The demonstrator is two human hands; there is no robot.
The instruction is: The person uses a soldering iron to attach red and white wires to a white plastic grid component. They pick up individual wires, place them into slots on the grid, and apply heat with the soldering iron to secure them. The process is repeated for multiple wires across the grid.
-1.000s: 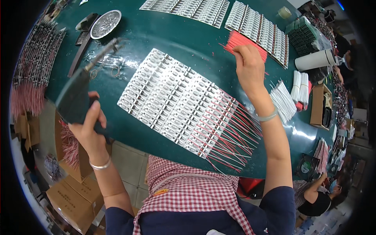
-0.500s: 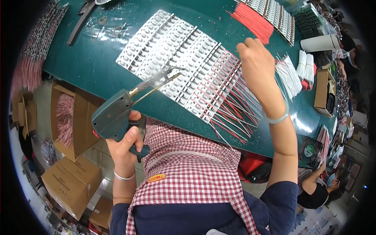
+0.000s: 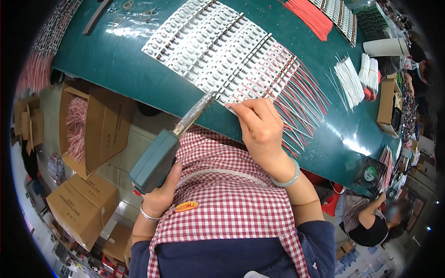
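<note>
My left hand (image 3: 160, 199) is wrapped round the grip of a dark green soldering gun (image 3: 155, 160). Its metal nose (image 3: 197, 113) points up and right, the tip at the near edge of a white panel of small circuit boards (image 3: 199, 41). Just right of that tip, my right hand (image 3: 264, 132) pinches at the panel's near corner, where a bit of red wire (image 3: 229, 105) shows at the fingertips. Most of that wire is hidden by the hand. Red and white wires (image 3: 306, 102) fan out from the panel's right rows over the green table (image 3: 116, 78).
Beyond the panel lie a red wire bundle (image 3: 308, 18) and another board panel (image 3: 340, 21). White wires (image 3: 350, 83), a white cylinder (image 3: 384, 47) and a small fan (image 3: 371, 173) are rightward. Cartons (image 3: 83, 208) stand lower left. Another person (image 3: 368, 217) sits at right.
My right hand has come down and left from the panel's far right to its near corner. The soldering gun has turned and moved slightly right, its tip lower. The view has shifted a little.
</note>
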